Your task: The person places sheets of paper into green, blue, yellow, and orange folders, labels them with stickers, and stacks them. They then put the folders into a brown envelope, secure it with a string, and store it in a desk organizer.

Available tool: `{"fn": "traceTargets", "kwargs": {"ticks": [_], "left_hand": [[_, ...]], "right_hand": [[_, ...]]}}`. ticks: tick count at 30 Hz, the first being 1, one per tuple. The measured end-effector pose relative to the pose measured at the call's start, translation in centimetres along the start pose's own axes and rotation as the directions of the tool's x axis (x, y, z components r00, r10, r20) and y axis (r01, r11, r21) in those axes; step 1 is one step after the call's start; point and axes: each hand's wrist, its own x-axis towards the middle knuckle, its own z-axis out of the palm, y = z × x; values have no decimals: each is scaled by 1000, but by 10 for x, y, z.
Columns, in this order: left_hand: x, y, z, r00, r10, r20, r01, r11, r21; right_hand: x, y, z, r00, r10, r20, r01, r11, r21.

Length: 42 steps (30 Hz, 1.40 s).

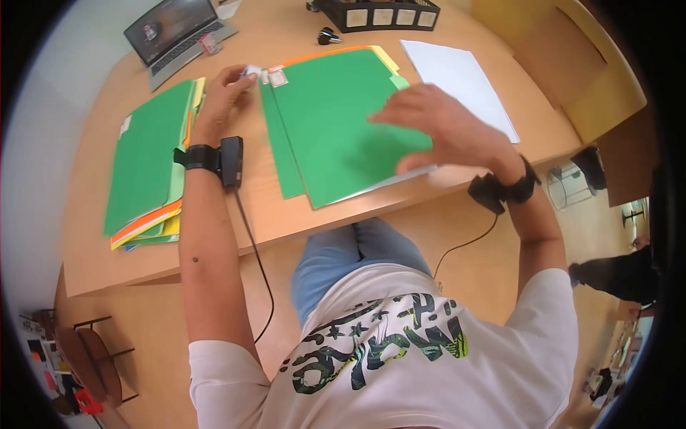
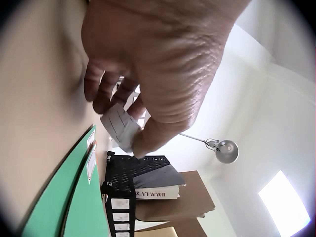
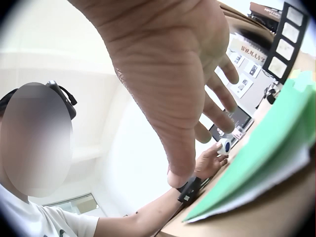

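My left hand (image 1: pixel 223 100) pinches a small white roll of labels (image 2: pixel 121 127) between thumb and fingers, at the top left corner of the green folders. Thin dark lines mark its white surface, and a blue centre shows in the right wrist view. My right hand (image 1: pixel 454 129) hovers over the lower right of the front green folder (image 1: pixel 336 121), fingers spread and holding nothing. A second green folder (image 1: pixel 275 143) peeks out beneath on the left. Both bear small white labels (image 1: pixel 278 78) near the top left corner. Orange and yellow edges stick out at the top.
A stack of green, orange and yellow folders (image 1: pixel 146 157) lies at the left of the table. White paper (image 1: pixel 461 82) lies to the right. Behind are a laptop (image 1: pixel 175 36), a small black object (image 1: pixel 329 36) and a black rack (image 1: pixel 386 16). Cables hang from both wrist cameras.
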Motion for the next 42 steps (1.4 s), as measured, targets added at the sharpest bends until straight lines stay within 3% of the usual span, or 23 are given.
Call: {"fn": "traceTargets", "kwargs": {"ticks": [1,3,5,8,11,14,20,22,23,24,26,28,31,34,37,42], "left_hand": [[-5,8,6,998,4,62,3,993,-118],[-13,24,13,987,57,151,-31,986,-166],[-18,35,21,967,115,226,-59,969,-239],[-20,47,29,953,175,248,-85,939,-334],[-23,54,32,947,188,260,-92,935,-343],[-24,52,32,950,182,255,-89,937,-338],[-16,43,26,971,186,149,-125,930,-347],[-14,41,22,985,140,97,-101,938,-330],[-10,37,18,994,99,38,-88,972,-220],[-5,30,14,998,65,-25,-67,992,-107],[3,10,5,987,64,-150,-33,980,197],[7,-3,1,959,139,-249,18,843,538],[1,-3,10,924,156,-348,203,572,795],[-5,-4,17,889,383,-252,57,454,889],[-4,9,24,924,381,29,-203,424,882],[-21,34,44,970,96,224,-244,407,880]], "right_hand": [[16,3,2,999,3,-40,-3,1000,19],[53,10,3,992,25,-122,-19,999,50],[90,25,16,980,-37,-195,30,999,-41],[127,31,26,998,49,-24,-53,979,-196],[137,39,41,983,-63,-174,23,974,-225],[147,40,49,975,101,-197,-103,995,-2],[150,35,54,969,62,-237,-53,998,46],[161,56,74,945,165,-281,-119,977,174],[166,60,79,928,219,-301,-149,960,239],[168,64,82,966,219,-136,-191,962,195],[173,68,82,954,229,195,-249,965,84],[172,69,92,956,185,229,-195,981,21],[178,74,103,945,199,259,-198,980,-28],[190,72,105,902,293,315,-310,951,3],[200,90,119,899,308,311,-343,937,63],[193,106,129,950,207,232,-251,952,177]]}}
